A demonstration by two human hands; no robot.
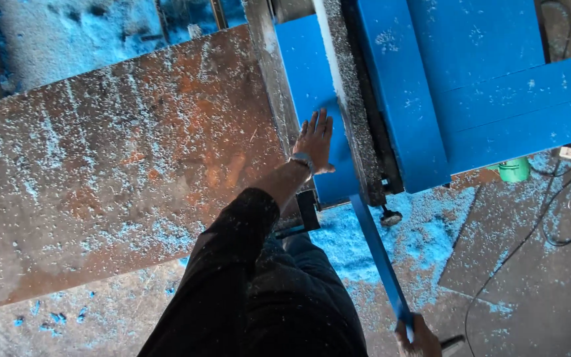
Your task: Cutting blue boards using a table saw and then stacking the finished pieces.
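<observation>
The long narrow blue plastic strip (378, 254) runs from the saw surface (358, 132) toward the near right, its end clasped in the right hand (418, 337). The left hand (313, 140) lies flat, fingers spread, on the blue plastic sheet (308, 79).

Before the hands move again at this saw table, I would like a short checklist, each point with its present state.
1. Left hand lies flat, fingers spread, on the blue plastic sheet: ok.
2. Right hand grips the end of the long narrow blue strip: ok.
3. Strip fully free from the sheet: cannot tell.
4. Rusty metal table free of chips: not ok, blue shavings all over it.
5. Floor free of hazards: not ok, black cable and shavings lie there.
6. Blade position: cannot tell.
</observation>
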